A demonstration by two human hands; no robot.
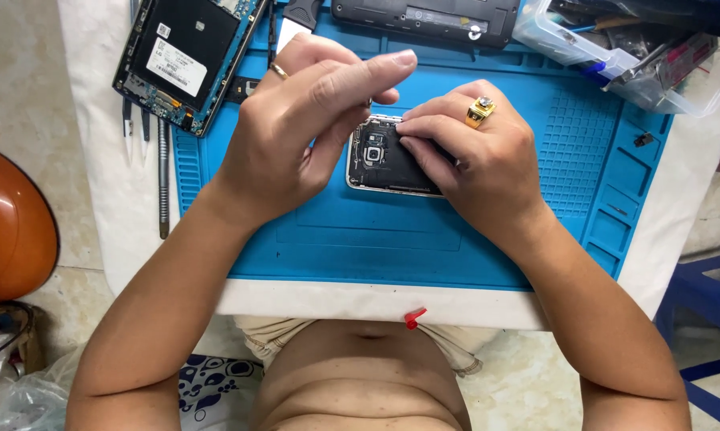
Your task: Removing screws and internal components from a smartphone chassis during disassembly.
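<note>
1. My left hand curls over the opened phone, fingers bent around its 9 o'clock end.
2. My right hand presses fingertips onto the phone's back, gripping its 3 o'clock side.
3. The phone lies flat at the blue mat's centre, long axis running 9 to 3 o'clock, camera end toward 9.

Both bare forearms reach forward and angle inward, so the hands meet. The left hand is raised, its index finger stretched straight out to the right, thumb tucked beneath. The right hand lies palm down, its fingertips pressed together and pointing left.
</note>
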